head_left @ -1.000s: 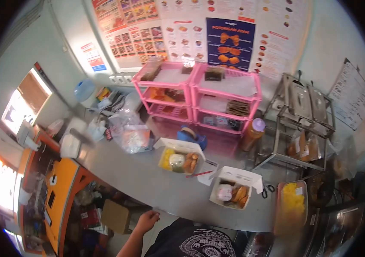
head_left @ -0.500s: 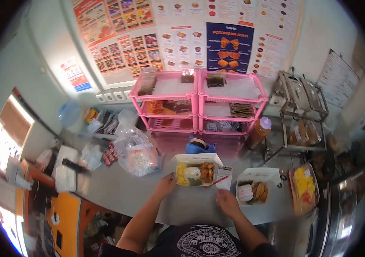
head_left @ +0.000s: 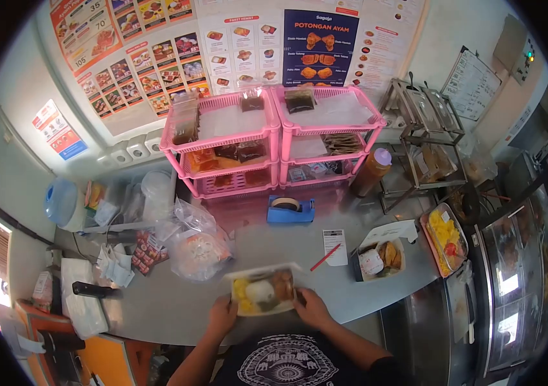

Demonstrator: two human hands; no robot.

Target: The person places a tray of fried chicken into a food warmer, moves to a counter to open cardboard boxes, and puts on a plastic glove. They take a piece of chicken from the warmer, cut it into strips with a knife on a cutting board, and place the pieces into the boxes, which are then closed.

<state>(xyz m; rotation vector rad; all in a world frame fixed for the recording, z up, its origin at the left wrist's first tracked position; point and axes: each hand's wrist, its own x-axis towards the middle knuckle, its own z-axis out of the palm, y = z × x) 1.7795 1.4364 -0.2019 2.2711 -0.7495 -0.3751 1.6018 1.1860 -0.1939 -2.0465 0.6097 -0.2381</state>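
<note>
An open white food box point(head_left: 262, 313) is held low over the front of the steel counter, slightly blurred. In it are yellow pieces, a white mound of rice and browned fried pieces. My left hand point(head_left: 223, 314) grips its left side, and my right hand point(head_left: 312, 307) grips its right side. To the right, a second open box point(head_left: 386, 233) stands on the counter with a white wrapped bundle and fried pieces inside. A paper slip point(head_left: 332, 237) lies between the boxes, a red pen point(head_left: 325, 257) across it.
A blue tape dispenser point(head_left: 291, 212) stands before the pink rack point(head_left: 274, 145). At left are a plastic bag point(head_left: 200, 248), red sachets point(head_left: 148, 252) and a black-handled object point(head_left: 93, 290). A sauce bottle point(head_left: 371, 172) and a tray point(head_left: 423, 225) of yellow pieces are at right.
The food box has come towards me and left, away from the tape dispenser. My right hand has moved from beside the paper slip onto the box's right side. The view has shifted.
</note>
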